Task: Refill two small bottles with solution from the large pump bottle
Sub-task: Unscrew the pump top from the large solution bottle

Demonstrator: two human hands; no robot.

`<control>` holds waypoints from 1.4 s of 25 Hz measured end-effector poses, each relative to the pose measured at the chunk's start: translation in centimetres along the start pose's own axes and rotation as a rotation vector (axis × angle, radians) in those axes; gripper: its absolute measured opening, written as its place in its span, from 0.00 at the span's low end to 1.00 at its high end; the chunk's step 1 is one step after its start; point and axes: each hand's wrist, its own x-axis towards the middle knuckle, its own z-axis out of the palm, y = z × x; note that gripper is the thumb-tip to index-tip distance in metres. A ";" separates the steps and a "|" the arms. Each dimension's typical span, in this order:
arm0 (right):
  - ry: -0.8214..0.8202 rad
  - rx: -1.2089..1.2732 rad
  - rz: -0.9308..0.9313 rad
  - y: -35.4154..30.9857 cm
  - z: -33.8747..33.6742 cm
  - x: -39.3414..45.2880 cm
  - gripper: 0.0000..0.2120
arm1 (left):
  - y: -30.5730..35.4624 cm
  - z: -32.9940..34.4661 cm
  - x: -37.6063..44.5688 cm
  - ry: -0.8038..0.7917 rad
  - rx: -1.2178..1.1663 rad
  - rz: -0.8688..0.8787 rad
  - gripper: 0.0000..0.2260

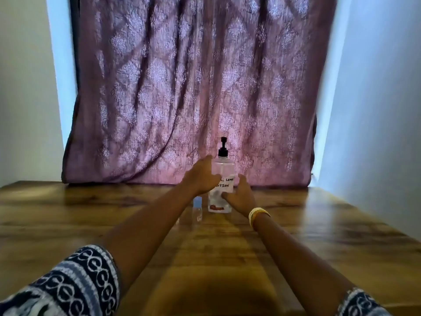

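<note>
Dim room; daylight glows through the curtain, glare sheens the tabletop, motion blur softens everything, edges bow.

A large pump bottle is standing upright on a table, near its far edge and about midway across. A curtain is hanging behind the table. The left hand is lying against the bottle's left side, and the right hand is sitting lower, at its right front. A small bottle is standing on the table just left of the pump bottle, below the left hand.
</note>
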 end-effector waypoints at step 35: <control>0.045 -0.059 -0.223 -8.7 -9.4 -0.8 0.19 | 3.0 4.9 -1.7 -0.007 -0.874 -0.042 0.14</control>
